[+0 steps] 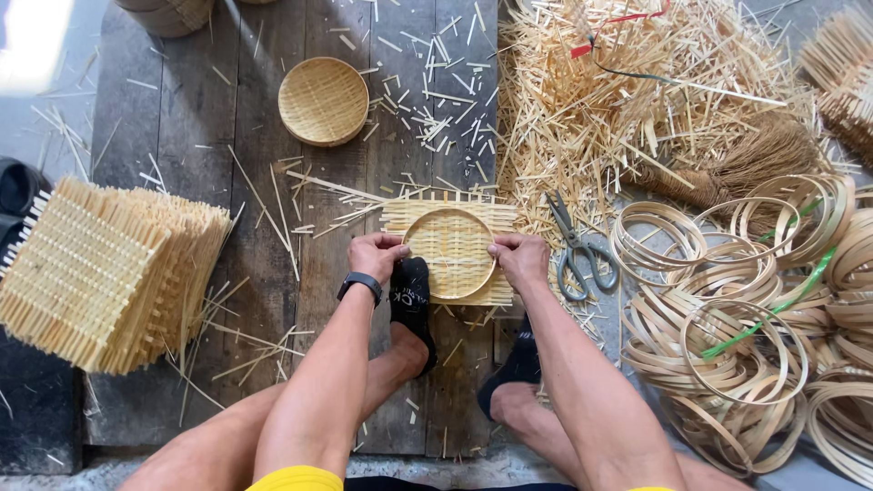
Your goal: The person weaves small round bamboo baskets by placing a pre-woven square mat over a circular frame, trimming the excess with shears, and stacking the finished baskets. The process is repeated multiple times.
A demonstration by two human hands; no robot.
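Note:
A square woven bamboo mat [449, 218] lies on the dark wooden boards with a round bamboo ring [450, 253] pressed onto its middle. My left hand [376, 255] grips the ring's left side and my right hand [519, 258] grips its right side, thumbs on the rim. A black watch sits on my left wrist. My feet in black socks rest just below the mat.
A stack of woven mats [109, 273] stands at left. A finished round basket [323, 101] lies behind. Scissors [576, 250] lie right of the mat, beside a heap of bamboo rings [746, 318]. Offcut strips [627, 91] and a brush [737, 168] cover the far right.

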